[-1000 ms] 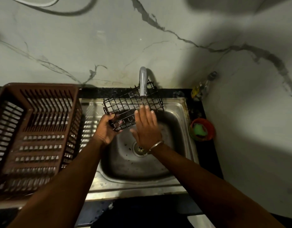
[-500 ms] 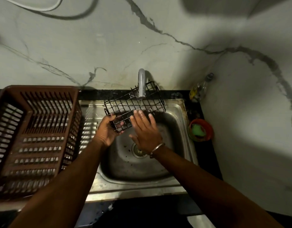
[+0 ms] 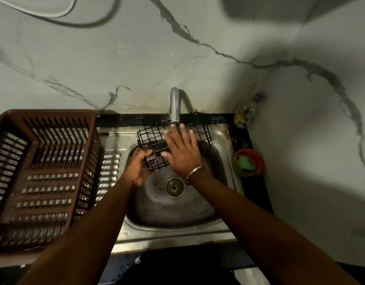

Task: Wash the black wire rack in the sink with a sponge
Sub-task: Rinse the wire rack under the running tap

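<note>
Within the last second our right hand (image 3: 182,153), fingers straight and flat, slid from the near lower part of the black wire grid rack (image 3: 173,144) up toward its far edge, fingertips ending just under the spout of the curved metal tap (image 3: 174,105); half a second back it sat lower and more to the left. Our left hand (image 3: 139,167) kept its grip on the rack's near-left corner, fingers curled round the wires, and the rack barely shifted: tilted, held above the stainless steel sink basin (image 3: 173,210), far edge near the back rim. We judged this a bare-hand rub or rinse pass, so the sponge step looked not yet done; no sponge was in either hand. Whether water ran we could not tell. Something green lay in the small orange-red round bowl (image 3: 248,162) on the dark worktop (image 3: 257,194) right of the sink, possibly the sponge, too dim to say. A brown slatted plastic dish basket (image 3: 44,173) stood on the left, beside the basin, and a small bottle (image 3: 247,111) in the back-right corner. The tap spout hung close over the rack and crowded the right hand's reach.
</note>
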